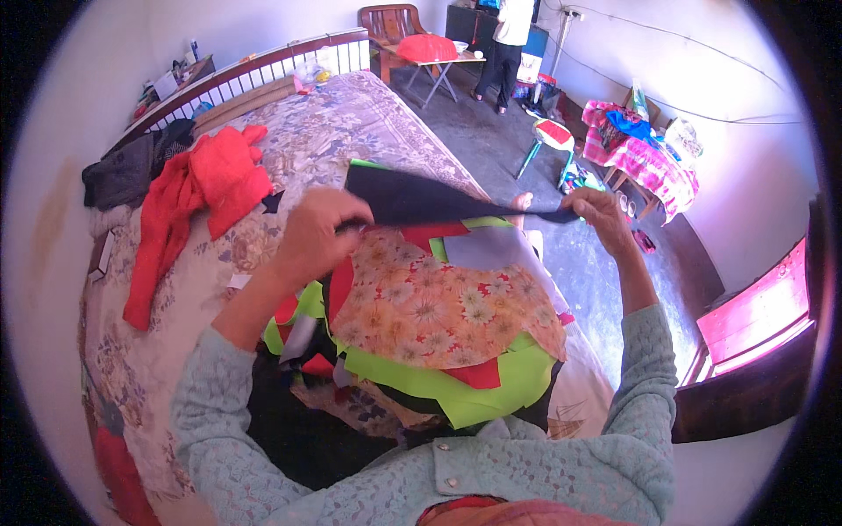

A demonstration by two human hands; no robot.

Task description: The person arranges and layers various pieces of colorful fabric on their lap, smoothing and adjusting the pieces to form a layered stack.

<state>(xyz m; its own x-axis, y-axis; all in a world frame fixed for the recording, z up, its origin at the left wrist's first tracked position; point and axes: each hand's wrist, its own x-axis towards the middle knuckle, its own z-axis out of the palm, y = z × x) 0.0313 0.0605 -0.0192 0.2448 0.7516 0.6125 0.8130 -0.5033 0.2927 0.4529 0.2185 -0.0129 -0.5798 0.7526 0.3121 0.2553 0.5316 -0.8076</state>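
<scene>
A piece of black cloth [421,195] is stretched between my two hands above the bed. My left hand [323,226] is closed on its left part, fingers curled over the edge. At the far right, my right hand [600,216] pinches its narrow end. Just below the cloth lies a pile of fabric pieces, topped by an orange flower-patterned piece [430,307]. Bright green pieces [474,390] stick out under it, with a red scrap [476,375] and a grey piece [491,249] among them. Black fabric [307,430] spreads at the lower left of the pile.
The bed's flowered sheet [307,145] runs to the slatted headboard [254,74]. A red garment [202,184] and dark clothes [132,167] lie on the left. Beyond the bed are a small stool [553,134], a cloth-covered table [640,158], a folding table [438,66] and a standing person [509,48].
</scene>
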